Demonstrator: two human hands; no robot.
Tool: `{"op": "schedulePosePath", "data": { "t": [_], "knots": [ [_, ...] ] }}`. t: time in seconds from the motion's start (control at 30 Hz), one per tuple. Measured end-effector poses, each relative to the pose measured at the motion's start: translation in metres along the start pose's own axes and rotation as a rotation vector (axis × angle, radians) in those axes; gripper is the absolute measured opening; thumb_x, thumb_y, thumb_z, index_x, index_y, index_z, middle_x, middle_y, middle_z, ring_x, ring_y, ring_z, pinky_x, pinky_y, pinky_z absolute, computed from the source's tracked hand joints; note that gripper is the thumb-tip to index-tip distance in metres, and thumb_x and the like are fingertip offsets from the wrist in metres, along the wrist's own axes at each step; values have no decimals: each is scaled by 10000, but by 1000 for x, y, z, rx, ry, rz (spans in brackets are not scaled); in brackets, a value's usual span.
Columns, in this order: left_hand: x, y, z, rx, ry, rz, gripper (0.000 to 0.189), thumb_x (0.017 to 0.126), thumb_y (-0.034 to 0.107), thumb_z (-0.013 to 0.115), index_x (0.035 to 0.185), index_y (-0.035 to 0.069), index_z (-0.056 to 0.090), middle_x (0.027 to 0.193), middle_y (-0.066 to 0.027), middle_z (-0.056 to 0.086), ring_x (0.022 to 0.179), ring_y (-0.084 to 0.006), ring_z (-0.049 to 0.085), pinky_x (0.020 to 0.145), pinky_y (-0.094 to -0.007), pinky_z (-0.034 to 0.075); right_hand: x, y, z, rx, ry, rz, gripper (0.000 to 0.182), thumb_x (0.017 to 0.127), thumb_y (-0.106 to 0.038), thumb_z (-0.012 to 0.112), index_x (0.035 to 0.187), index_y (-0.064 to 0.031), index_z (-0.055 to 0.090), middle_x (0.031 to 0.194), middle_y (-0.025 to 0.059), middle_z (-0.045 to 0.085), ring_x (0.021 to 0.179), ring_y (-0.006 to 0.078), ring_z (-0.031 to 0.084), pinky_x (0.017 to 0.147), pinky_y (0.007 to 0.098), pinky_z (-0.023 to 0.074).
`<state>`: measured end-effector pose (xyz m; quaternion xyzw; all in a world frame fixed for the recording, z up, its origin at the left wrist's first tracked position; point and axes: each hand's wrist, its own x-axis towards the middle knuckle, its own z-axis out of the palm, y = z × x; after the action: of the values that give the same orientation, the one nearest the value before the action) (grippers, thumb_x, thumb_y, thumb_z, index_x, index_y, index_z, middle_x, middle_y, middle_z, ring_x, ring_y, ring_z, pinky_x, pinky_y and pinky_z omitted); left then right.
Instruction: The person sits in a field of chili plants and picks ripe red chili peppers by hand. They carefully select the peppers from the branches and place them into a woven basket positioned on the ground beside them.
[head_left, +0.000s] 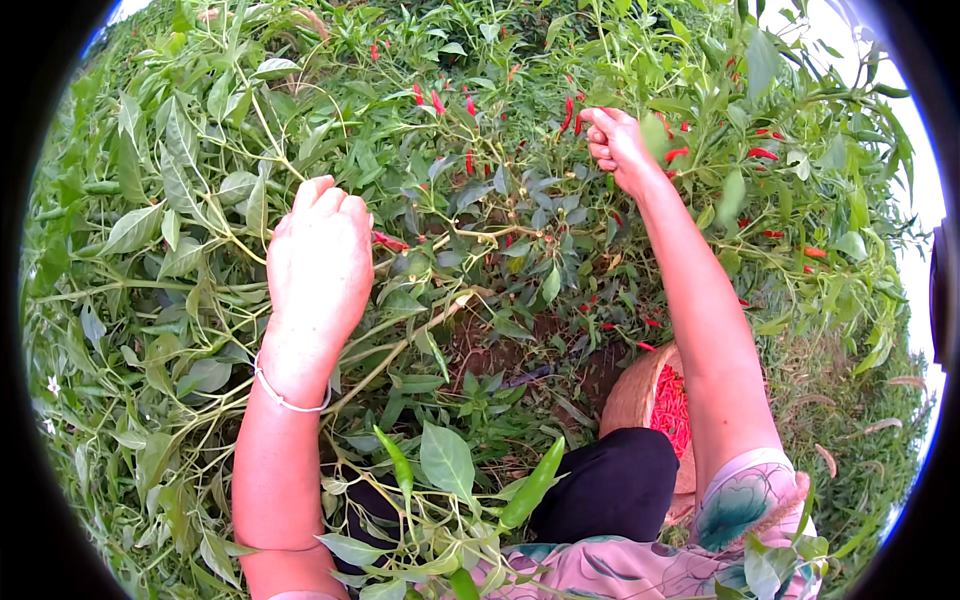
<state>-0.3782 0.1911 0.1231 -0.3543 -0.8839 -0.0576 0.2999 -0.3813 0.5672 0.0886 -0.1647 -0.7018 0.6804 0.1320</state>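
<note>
My left hand (321, 259) is palm down among the chili plants at the left, its fingers curled and their tips hidden. A red chili pepper (390, 241) shows right against its thumb side; whether the hand grips it or it hangs behind is unclear. Higher up and to the right, my right hand (619, 146) has its fingers curled and its thumb and forefinger drawn together. Those fingertips are beside red chili peppers (568, 114) hanging on the plant. What lies inside the right hand cannot be made out.
A woven basket (626, 394) holding many red chilies (670, 412) stands tilted beside my bent knee (615, 480), partly behind my right forearm. Close in front of my body, a branch bears large green chilies (532, 487). A thick plant stem (405, 345) slants across the middle.
</note>
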Motion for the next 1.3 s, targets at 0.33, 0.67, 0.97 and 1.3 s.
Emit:
{"op": "schedulePosePath", "data": {
  "t": [0.33, 0.67, 0.97, 1.3],
  "knots": [
    [-1, -1, 0, -1, -33, 3, 75, 800, 87, 576, 780, 16, 593, 847, -123, 611, 1034, -299, 555, 844, -368, 478, 45, 22, 7, -974, 274, -376, 458, 825, -445, 576, 827, 12, 604, 746, 194, 617, 696, 333, 578, 678, 411, 453],
    [1, -1, 0, 46, -71, 11, 29, 741, 57, 586, 736, 30, 595, 831, -112, 607, 1027, -289, 556, 822, -352, 480, 16, 3, 7, 380, -94, 43, 219, 863, -231, 616, 763, -54, 534, 495, -61, 362, 386, 23, 315, 306, 196, 180],
    [3, 1, -3, 0, -46, 1, 54, 763, 73, 594, 729, 31, 601, 835, -104, 612, 1023, -283, 562, 819, -360, 493, -14, -33, 41, 888, -582, -61, 253, 905, -117, 476, 1106, 25, 535, 590, -43, 417, 456, 32, 332, 324, 152, 283],
    [1, -1, -1, 6, -59, -10, 39, 735, 73, 611, 728, 39, 593, 838, -104, 608, 1045, -278, 555, 815, -357, 495, 9, -19, 97, 519, -565, 85, 223, 874, -114, 604, 1059, 6, 565, 795, 59, 567, 558, 47, 426, 374, 137, 266]
  ]
}}
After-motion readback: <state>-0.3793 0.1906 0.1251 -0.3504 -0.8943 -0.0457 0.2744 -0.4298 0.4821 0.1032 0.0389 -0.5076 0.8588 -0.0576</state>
